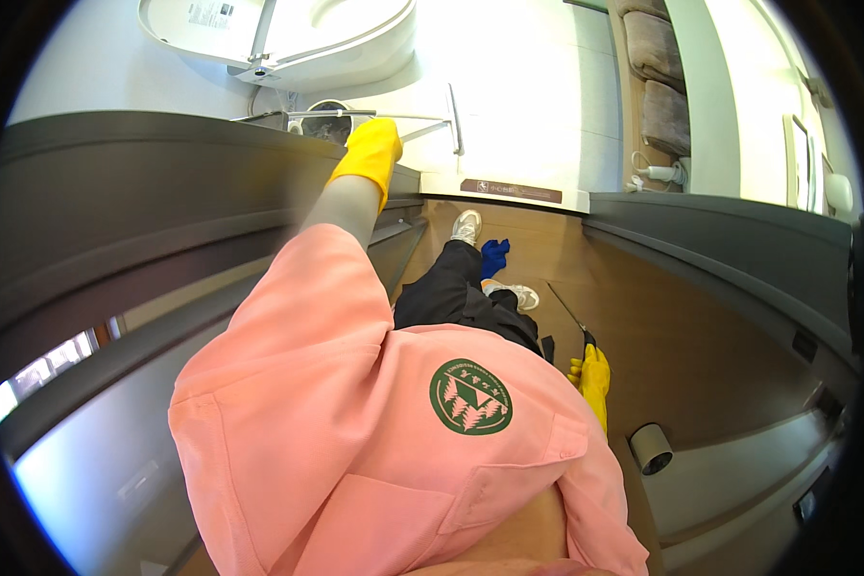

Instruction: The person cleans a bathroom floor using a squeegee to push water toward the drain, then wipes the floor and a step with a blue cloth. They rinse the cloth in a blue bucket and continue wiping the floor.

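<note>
My left hand (pixel 371 155), in a yellow rubber glove, reaches forward past the end of a dark wall. It looks closed at the pole of a long-handled floor squeegee (pixel 456 121), whose blade lies over the pale bathroom floor; the fingertips are hidden. Low at my right side, my right hand (pixel 592 371), also gloved in yellow, grips a thin rod-like tool (pixel 568 306) by its black handle. The rod points forward over the brown floor. Between my shoes lies a crumpled blue cloth (pixel 495 258).
A raised threshold (pixel 576 201) with a warning strip (pixel 511 191) divides the floors. Beyond it are a toilet (pixel 345 50) with its lid up and a lined waste bin (pixel 327 124). Folded towels (pixel 666 115) and a hair dryer (pixel 666 173) fill a shelf. A cylindrical object (pixel 650 448) is behind my right hand.
</note>
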`<act>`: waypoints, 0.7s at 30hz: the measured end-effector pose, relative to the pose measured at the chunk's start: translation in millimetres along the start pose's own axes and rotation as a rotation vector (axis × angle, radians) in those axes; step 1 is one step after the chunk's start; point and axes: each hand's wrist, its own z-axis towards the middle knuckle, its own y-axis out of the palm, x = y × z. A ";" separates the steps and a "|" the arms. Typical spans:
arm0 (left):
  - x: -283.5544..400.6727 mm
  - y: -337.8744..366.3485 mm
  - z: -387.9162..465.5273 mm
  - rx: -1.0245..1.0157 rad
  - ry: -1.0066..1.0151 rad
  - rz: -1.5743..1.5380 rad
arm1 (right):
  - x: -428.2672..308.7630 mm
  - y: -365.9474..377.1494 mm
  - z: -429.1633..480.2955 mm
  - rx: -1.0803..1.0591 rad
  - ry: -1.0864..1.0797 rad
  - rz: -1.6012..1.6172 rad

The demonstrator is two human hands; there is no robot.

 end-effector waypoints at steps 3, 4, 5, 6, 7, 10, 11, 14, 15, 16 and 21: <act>-16.2 36.7 18.7 -0.078 -0.025 -0.027 | -18.9 28.0 -4.4 -0.048 0.017 -0.011; -15.9 38.5 22.2 -0.093 -0.026 -0.032 | -24.9 35.8 -4.2 -0.068 0.023 -0.008; -17.0 41.5 29.7 -0.109 -0.028 -0.037 | -32.2 45.1 -5.0 -0.073 0.014 -0.010; -30.0 58.1 43.3 -0.057 -0.015 -0.048 | -43.9 57.1 -6.2 -0.089 0.001 -0.026; -26.5 56.4 54.5 -0.042 -0.013 -0.034 | -49.9 67.2 -8.1 -0.094 -0.005 -0.019; -27.6 60.6 89.1 0.025 -0.041 0.038 | -69.5 90.5 -4.5 -0.118 0.013 -0.005; -31.8 65.4 95.3 0.089 -0.049 0.069 | -74.8 97.1 0.3 -0.139 0.022 -0.010; -50.7 81.4 149.6 0.067 -0.098 0.112 | -92.0 116.0 8.9 -0.133 0.026 -0.020; -54.7 88.3 165.1 0.081 -0.091 0.180 | -93.6 117.5 15.7 -0.134 0.027 -0.013; -63.2 97.1 179.3 0.158 -0.071 0.255 | -91.8 120.5 23.6 -0.125 0.047 0.011; -121.5 120.8 221.3 0.092 -0.101 0.443 | -81.6 131.2 64.1 -0.107 0.116 0.053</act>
